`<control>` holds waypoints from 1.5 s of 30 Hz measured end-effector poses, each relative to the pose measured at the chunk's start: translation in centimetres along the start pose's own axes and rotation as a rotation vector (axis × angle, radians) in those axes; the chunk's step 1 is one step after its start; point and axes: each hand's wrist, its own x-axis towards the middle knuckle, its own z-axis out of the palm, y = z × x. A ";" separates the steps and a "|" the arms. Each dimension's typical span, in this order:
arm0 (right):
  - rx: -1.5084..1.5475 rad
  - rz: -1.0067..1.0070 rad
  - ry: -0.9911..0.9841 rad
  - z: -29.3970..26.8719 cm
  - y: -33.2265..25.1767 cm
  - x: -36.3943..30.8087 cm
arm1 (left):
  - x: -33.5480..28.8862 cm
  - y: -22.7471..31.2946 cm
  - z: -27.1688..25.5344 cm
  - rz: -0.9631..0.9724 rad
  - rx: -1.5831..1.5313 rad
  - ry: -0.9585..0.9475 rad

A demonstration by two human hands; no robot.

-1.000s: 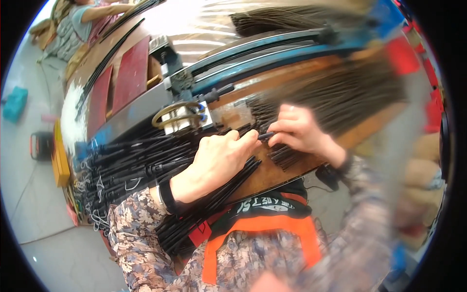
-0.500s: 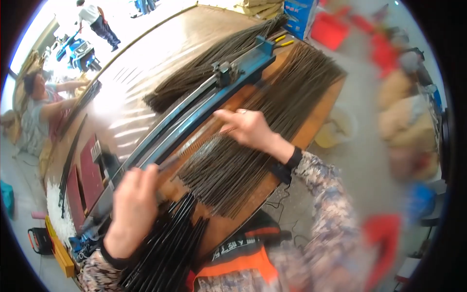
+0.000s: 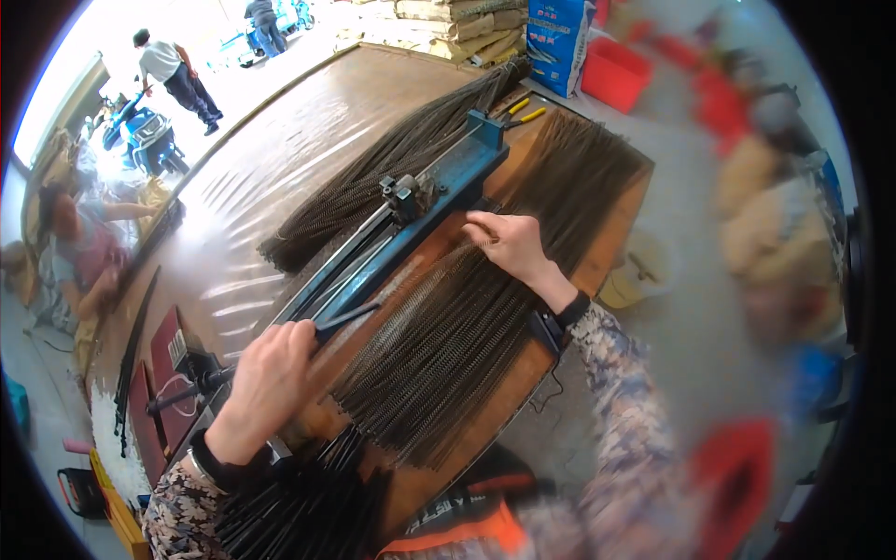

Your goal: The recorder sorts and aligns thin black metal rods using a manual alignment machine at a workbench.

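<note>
My left hand (image 3: 271,378) is closed around a thin black rod (image 3: 350,317), whose tip points toward the right hand. My right hand (image 3: 509,245) pinches a long thin coil spring (image 3: 434,273), blurred by motion, over the wooden table edge. Under and beside it lies a wide layer of long dark coil springs (image 3: 439,364). Just beyond both hands runs a narrow blue metal bench fixture (image 3: 373,266) with a small clamp block (image 3: 403,198) on it. Near my left forearm lies a bundle of black rods (image 3: 308,499).
Another pile of coil springs (image 3: 373,173) lies behind the fixture, beside yellow-handled pliers (image 3: 527,114). A co-worker (image 3: 89,243) sits at the left table edge. Stacked sacks (image 3: 448,28), a blue printed bag (image 3: 557,47) and a red bin (image 3: 616,75) stand at the back.
My right hand has moved slightly right, and the spring now looks apart from the rod's tip. The left hand has shifted slightly right. The view has tilted a little.
</note>
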 end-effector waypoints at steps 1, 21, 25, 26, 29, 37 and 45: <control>0.004 -0.004 0.001 0.5 -0.5 -0.1 | 0.1 -0.2 -0.2 -0.017 0.009 0.003; 0.486 -0.666 -0.015 3.2 -14.7 -0.7 | -5.7 4.9 -5.2 -0.212 0.284 0.129; 0.472 -0.485 -0.082 3.9 -13.3 0.4 | -9.1 3.5 -5.4 -0.303 0.361 0.197; 0.462 -0.594 -0.036 5.2 -14.8 -0.2 | -9.2 3.6 -4.4 -0.295 0.292 0.190; 0.456 -0.777 -0.013 5.8 -18.0 -0.5 | -9.6 4.5 -3.8 -0.318 0.207 0.143; 0.364 -0.353 -0.311 7.5 -16.0 3.3 | -21.6 -0.6 -13.2 -0.557 0.323 0.541; 0.729 -0.495 -0.711 11.5 -34.4 7.8 | -28.8 1.9 -17.8 -0.749 0.236 0.591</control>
